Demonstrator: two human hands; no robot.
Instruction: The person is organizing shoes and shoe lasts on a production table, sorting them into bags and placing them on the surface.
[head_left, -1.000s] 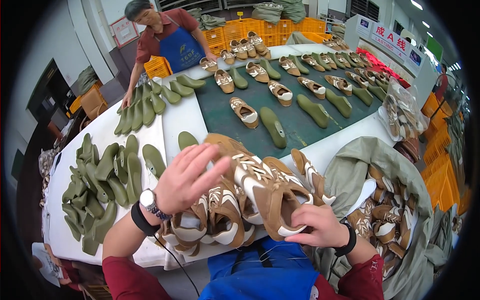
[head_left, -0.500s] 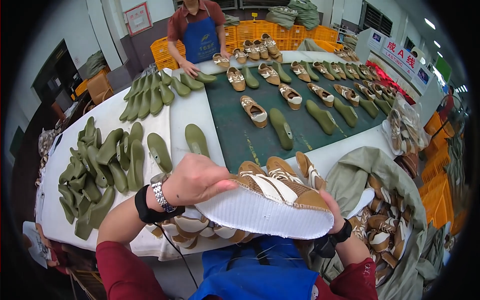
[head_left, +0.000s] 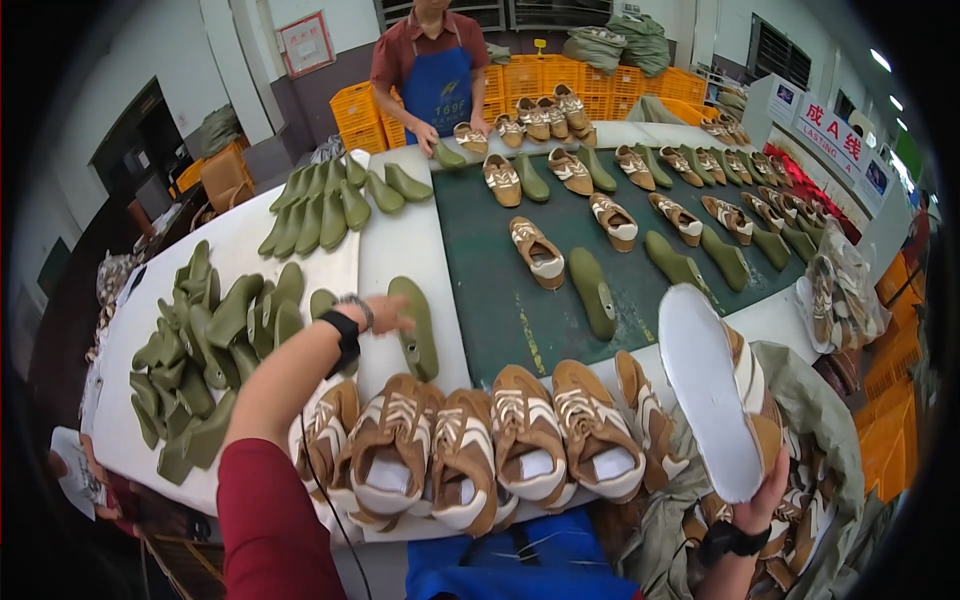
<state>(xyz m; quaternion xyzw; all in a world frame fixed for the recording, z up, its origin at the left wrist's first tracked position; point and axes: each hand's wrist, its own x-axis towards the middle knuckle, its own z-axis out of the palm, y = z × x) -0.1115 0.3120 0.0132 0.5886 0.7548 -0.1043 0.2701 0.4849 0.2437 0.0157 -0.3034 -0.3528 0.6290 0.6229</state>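
My right hand [head_left: 762,497] grips the heel end of a brown-and-white shoe upper [head_left: 757,392]. Its flat white bottom [head_left: 703,385] faces left. My left hand [head_left: 388,313] has its fingers stretched over a green shoe last [head_left: 421,338] on the white tabletop; whether they touch it I cannot tell. A second last [head_left: 322,303] is partly hidden behind my left wrist. Along the near table edge, several brown-and-white shoe uppers [head_left: 527,440] stand in a row with toes pointing away from me.
Green lasts [head_left: 205,335] are heaped at left, more [head_left: 320,205] lined up behind. Uppers and lasts stand in rows on the dark green belt [head_left: 490,275]. A sack [head_left: 845,430] of uppers sits at right. Across the table, a person [head_left: 430,70] in a blue apron touches a last [head_left: 447,155].
My left hand has let go of the shoe upper and moved left and away to a last. My right hand has carried the upper rightward and tipped it upright. The co-worker's hand has shifted.
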